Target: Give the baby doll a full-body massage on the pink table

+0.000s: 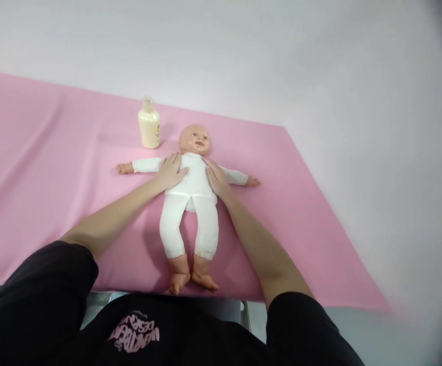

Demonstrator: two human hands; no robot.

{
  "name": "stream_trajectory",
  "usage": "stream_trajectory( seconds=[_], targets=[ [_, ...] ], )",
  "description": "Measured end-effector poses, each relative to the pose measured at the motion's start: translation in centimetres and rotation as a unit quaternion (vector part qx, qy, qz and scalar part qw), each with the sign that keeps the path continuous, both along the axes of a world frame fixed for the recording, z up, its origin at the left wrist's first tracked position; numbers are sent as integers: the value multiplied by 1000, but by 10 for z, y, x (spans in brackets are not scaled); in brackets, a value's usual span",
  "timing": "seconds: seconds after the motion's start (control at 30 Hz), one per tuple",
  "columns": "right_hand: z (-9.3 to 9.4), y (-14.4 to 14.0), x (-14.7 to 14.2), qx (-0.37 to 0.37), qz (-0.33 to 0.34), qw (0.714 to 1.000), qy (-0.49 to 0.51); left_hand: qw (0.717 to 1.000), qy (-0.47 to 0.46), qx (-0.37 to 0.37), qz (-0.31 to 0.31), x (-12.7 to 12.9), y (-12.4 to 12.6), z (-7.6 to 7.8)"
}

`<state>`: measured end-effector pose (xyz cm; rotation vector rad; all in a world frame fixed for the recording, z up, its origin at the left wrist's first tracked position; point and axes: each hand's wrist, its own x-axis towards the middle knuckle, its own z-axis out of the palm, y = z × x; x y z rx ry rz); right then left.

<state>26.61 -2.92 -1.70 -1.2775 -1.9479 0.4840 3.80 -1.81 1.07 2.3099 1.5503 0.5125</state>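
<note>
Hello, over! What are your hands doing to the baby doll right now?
Left hand and right hand flat on doll chest, open. Doll on back on pink sheet. Lotion bottle beside head, untouched.

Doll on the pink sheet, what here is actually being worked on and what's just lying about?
In hand:
doll, on its back
left hand, flat on its chest
right hand, flat on its chest

Lying about:
bottle, upright beside the doll's head, untouched
pink sheet underneath

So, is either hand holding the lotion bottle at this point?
No, the left hand and right hand both lie flat on the doll's chest, while the bottle stands apart.
</note>
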Motion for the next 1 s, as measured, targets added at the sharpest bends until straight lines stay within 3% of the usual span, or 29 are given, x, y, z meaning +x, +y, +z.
stream_trajectory(
  seconds=[0.17,0.4,0.6,0.7,0.83,1.0],
  targets=[
    [-6,3,-1,7,-19,1000,6,999,32,9,-39,19,-32,6],
    [-5,3,-1,10,-7,1000,21,962,102,73,-241,40,-86,17],
    [-5,4,0,10,-9,1000,11,948,117,109,-276,44,-108,19],
    [-5,4,0,15,-5,1000,9,934,103,116,-323,44,-113,19],
    [-5,4,1,15,-3,1000,7,896,56,113,-426,46,-120,20],
    [1,0,-1,4,-8,1000,-4,808,-28,96,-580,51,-142,23]
  ],
)
